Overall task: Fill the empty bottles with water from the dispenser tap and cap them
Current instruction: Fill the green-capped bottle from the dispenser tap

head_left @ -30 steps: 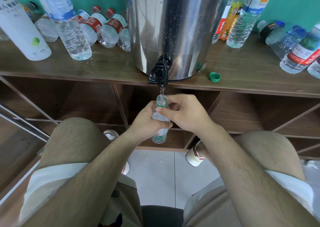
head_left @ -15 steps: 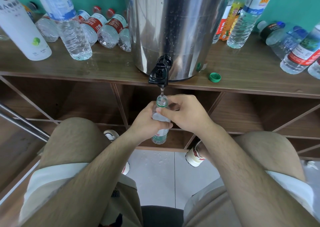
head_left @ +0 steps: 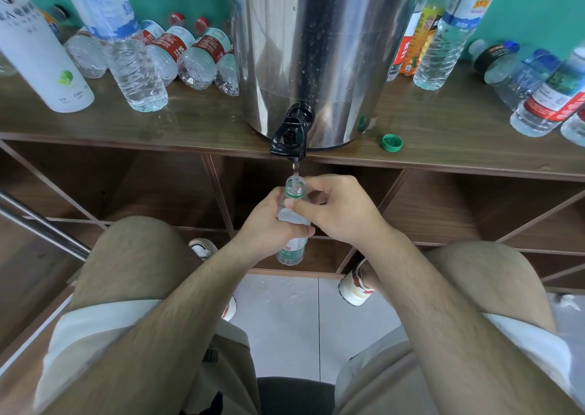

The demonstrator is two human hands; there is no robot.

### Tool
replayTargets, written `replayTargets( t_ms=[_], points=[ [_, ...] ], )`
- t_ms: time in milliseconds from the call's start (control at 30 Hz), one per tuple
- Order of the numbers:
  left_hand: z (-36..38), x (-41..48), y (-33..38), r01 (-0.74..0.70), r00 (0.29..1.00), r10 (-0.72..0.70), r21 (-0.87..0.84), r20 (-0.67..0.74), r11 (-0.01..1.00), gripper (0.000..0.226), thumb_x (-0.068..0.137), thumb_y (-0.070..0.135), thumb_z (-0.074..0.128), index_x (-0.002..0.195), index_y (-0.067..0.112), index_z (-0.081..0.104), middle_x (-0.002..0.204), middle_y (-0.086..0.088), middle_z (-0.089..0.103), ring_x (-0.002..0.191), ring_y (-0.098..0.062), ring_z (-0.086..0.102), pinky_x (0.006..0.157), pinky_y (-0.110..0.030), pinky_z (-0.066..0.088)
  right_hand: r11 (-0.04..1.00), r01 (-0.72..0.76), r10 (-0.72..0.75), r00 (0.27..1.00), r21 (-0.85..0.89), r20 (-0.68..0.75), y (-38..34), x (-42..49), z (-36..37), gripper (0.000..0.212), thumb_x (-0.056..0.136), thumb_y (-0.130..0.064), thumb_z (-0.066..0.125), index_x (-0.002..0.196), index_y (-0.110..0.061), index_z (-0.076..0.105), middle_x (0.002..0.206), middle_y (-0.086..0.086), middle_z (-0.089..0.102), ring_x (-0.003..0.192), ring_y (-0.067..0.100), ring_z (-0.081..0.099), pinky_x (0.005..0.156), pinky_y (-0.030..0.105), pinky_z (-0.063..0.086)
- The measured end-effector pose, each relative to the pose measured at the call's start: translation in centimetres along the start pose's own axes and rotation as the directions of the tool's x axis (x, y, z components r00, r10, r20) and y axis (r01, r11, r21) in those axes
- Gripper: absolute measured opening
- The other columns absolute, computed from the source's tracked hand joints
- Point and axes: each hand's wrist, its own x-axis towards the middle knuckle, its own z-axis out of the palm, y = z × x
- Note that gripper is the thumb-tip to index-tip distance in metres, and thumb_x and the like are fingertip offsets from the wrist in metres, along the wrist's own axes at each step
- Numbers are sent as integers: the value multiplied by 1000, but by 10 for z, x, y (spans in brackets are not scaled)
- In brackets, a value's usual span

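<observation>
Bottle: you hold the small clear bottle (head_left: 295, 189) upright just below the table's (head_left: 190, 129) front edge, its open mouth directly under the black tap (head_left: 289, 137) of the steel dispenser (head_left: 316, 50). A thin stream appears to run in.
Left hand (head_left: 272, 221): wrapped round the bottle's body.
Right hand (head_left: 338, 208): curled at the neck, steadying it.
Green cap (head_left: 391, 142): on the table near the front edge, right of the dispenser, well apart from your hands.
Fill level: hidden by your fingers; I cannot tell.
Overflow risk: because you cannot see the level, you may close the tap late.
Aim risk: the mouth is narrow, so a small drift would send water over your hands.
Squeeze risk: thin plastic gripped hard would push water out.
Floor (head_left: 285, 291): droplets already lie between your feet, so it may be slippery.
</observation>
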Motion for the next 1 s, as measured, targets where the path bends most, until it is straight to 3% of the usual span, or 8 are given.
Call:
replayTargets(
  t_ms=[333, 1000],
  points=[
    [1, -1, 0, 6, 1000, -5, 17, -4, 1000, 71, 83, 11, 84, 144, 23, 50, 135, 4, 62, 130, -21, 57, 111, -45, 48, 1000, 2, -2, 1000, -4, -5, 4, 1, 3, 19, 96, -35, 74, 114, -33, 80, 102, -15, 77, 92, 5, 70, 84, 38, 61],
    [2, -1, 2, 14, 1000, -14, 22, -16, 1000, 69, 82, 9, 83, 142, 21, 51, 131, 1, 64, 126, -22, 60, 110, -51, 50, 1000, 5, -5, 1000, -2, 9, 7, 4, 3, 22, 95, -36, 74, 116, -32, 80, 102, -16, 76, 90, 7, 70, 81, 38, 61]
  ],
)
